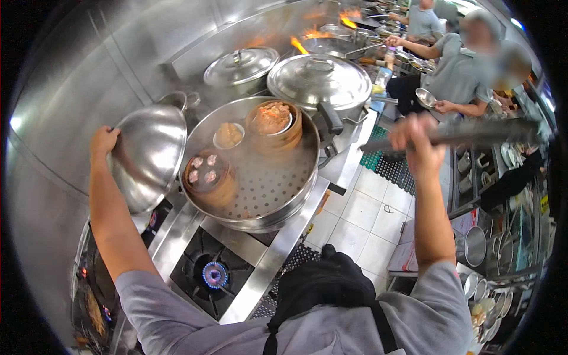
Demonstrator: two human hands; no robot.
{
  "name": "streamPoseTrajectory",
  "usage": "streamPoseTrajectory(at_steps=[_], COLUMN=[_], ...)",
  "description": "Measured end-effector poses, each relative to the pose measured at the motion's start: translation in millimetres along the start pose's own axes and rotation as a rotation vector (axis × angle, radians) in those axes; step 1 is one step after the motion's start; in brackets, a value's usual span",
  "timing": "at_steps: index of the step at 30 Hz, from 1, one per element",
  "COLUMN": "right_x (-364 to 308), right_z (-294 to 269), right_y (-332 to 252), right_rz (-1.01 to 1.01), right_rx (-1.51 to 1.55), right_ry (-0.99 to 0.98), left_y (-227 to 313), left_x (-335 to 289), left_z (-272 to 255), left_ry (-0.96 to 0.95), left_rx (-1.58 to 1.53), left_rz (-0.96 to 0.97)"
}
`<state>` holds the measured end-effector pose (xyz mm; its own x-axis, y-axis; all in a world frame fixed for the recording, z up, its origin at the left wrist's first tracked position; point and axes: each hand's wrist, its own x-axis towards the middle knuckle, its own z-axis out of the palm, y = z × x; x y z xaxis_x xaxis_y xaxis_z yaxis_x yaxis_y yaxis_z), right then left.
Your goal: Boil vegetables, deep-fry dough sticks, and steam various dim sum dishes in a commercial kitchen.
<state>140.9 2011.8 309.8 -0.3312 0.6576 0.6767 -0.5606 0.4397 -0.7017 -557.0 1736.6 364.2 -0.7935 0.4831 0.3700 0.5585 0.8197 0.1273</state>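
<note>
My left hand [105, 141] grips the edge of a domed metal lid [151, 157], tilted up at the left of a big steamer pot [307, 198]. Out to the right, my right hand [419, 145] is closed around a long dark tool [479, 132], blurred so its kind is unclear. Steam rises from the pot's perforated tray [266, 198]. On it stand a bamboo steamer basket [214, 188] with several small pink-topped dumplings [210, 176], a small bowl [229, 136] of pale food, and a taller bamboo steamer [288, 139] bearing a dish of orange-brown pieces [272, 116].
A lit gas burner [214, 275] lies near me, below the pot. Two lidded pots [319, 83] [241, 66] stand behind. Flames rise around a wok [322, 46] farther back. A co-worker [455, 74] holding a metal bowl [425, 97] stands at the right. Shelves with metal containers [473, 245] line the right side.
</note>
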Motion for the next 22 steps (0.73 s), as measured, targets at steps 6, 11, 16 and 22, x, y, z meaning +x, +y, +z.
streamPoseTrajectory(at_steps=[6, 11, 16, 22], right_x=[-224, -399, -550, -600], right_z=[-139, -203, -252, -245], right_y=[-4, 27, 89, 67], right_rz=[0.666, 0.875, 1.154, 1.325], right_rx=[-0.851, -1.212, -1.078, -1.243], right_ry=[0.370, 0.597, 0.712, 0.642], left_y=[46, 132, 233, 326], left_x=[-23, -52, -74, -118], left_z=[-64, -135, -144, -102], left_ry=[0.034, 0.164, 0.036, -0.095], left_rx=[0.030, -0.054, -0.195, -0.278], left_rz=[0.119, 0.398, 0.578, 0.695])
